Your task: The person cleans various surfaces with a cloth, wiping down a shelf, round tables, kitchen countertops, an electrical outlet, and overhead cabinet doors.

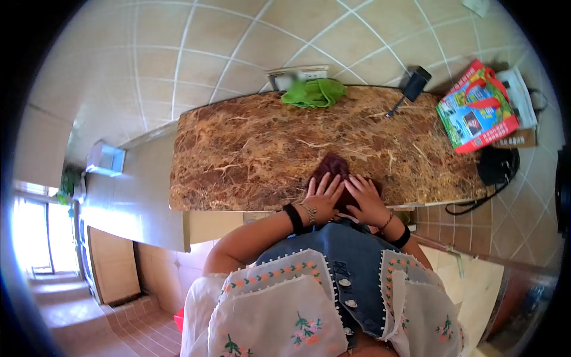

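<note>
A dark maroon cloth (331, 166) lies at the front edge of the brown marbled countertop (250, 143). My left hand (324, 193) rests flat on its left part, fingers spread and pointing away from me. Close beside it, my right hand (364, 195) presses flat on the cloth's right part, its fingers stretched out too. The two hands nearly touch at the fingertips. Part of the cloth is hidden under my palms.
A crumpled green cloth (314, 93) sits at the back by a wall socket (315, 75). Toward the right are a black-headed object with a thin handle (409, 90), a colourful shopping bag (479, 113) and a black bag with a strap (498, 166).
</note>
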The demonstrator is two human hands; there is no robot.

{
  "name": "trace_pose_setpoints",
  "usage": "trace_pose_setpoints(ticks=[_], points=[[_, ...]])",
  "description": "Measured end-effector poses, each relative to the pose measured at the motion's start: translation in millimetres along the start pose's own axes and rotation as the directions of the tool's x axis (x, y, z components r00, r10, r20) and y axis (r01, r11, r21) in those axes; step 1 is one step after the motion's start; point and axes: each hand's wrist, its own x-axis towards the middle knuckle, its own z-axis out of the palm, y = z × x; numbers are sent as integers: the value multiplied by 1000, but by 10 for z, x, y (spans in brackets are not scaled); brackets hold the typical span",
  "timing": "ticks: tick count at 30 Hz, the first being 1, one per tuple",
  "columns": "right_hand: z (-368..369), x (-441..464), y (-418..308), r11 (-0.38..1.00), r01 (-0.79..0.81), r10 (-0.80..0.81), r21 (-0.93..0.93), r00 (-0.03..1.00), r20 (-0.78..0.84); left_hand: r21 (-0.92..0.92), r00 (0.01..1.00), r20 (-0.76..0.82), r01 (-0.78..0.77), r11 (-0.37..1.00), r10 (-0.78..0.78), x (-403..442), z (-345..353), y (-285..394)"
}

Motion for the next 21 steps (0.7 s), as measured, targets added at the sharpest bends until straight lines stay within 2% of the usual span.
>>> trace_pose_setpoints(ticks=[1, 3, 4, 5, 6, 7, 8, 9, 11, 12, 13, 15, 16, 17, 18, 19, 21], points=[[20, -16, 25, 1000, -16, 16, -8, 999, -41, -7, 1000, -15, 26, 1000, -26, 29, 15, -25], [26, 16, 16, 1000, 11, -12, -20, 997, -71, -75, 999, -23, -51, 996, 49, 43, 47, -94], [7, 49, -1, 1000, -1, -1, -25, 996, -84, -94, 994, -102, -53, 994, 43, 4, 54, -100], [-10, 87, -4, 999, -17, 14, -28, 995, -98, -103, 993, -113, -36, 994, 24, -8, 51, -131], [-17, 142, -6, 998, 36, -46, -54, 978, -202, -80, 986, -159, -55, 995, 41, -20, 29, -172], [-34, 193, -17, 997, 49, -60, -61, 980, -190, -56, 977, -203, -75, 996, 62, -50, 16, -202], [-59, 261, -26, 998, 56, -60, -24, 980, -191, -3, 933, -356, -62, 998, 56, -88, 12, -216], [-89, 343, -46, 998, 63, -59, 11, 979, -193, -13, 930, -366, -53, 998, 45, -128, -3, -253], [-87, 543, -85, 991, 127, -115, 51, 972, -204, -311, 939, -322, 18, 950, -123, -227, -50, -385], [-123, 650, -160, 970, 181, -146, 159, 967, -208, -477, 900, -373, 24, 878, -227, -331, -170, -437], [-177, 769, -260, 936, 231, -175, 267, 960, -216, -483, 897, -376, 25, 875, -233, -423, -295, -522], [-310, 1013, -464, 923, 253, -181, 291, 951, -250, -755, 872, -286, 50, 653, -398, -569, -474, -723], [-371, 1148, -555, 909, 181, -128, 376, 979, -161, -736, 808, -437, -69, 674, -395, -583, -453, -860], [-445, 1269, -662, 886, 99, -77, 453, 995, -67, -734, 807, -440, -71, 675, -393, -611, -425, -984], [-585, 1372, -823, 879, 21, -66, 476, 995, 78, -828, 785, -414, -114, 549, -462, -678, -550, -1043], [-565, 1523, -844, 881, 16, -59, 474, 995, 75, -899, 767, -374, -161, 408, -522, -727, -634, -1125], [-522, 1788, -860, 619, -130, -167, 775, 942, 291, -923, 791, -326, -149, 354, -519, -796, -637, -1330]])
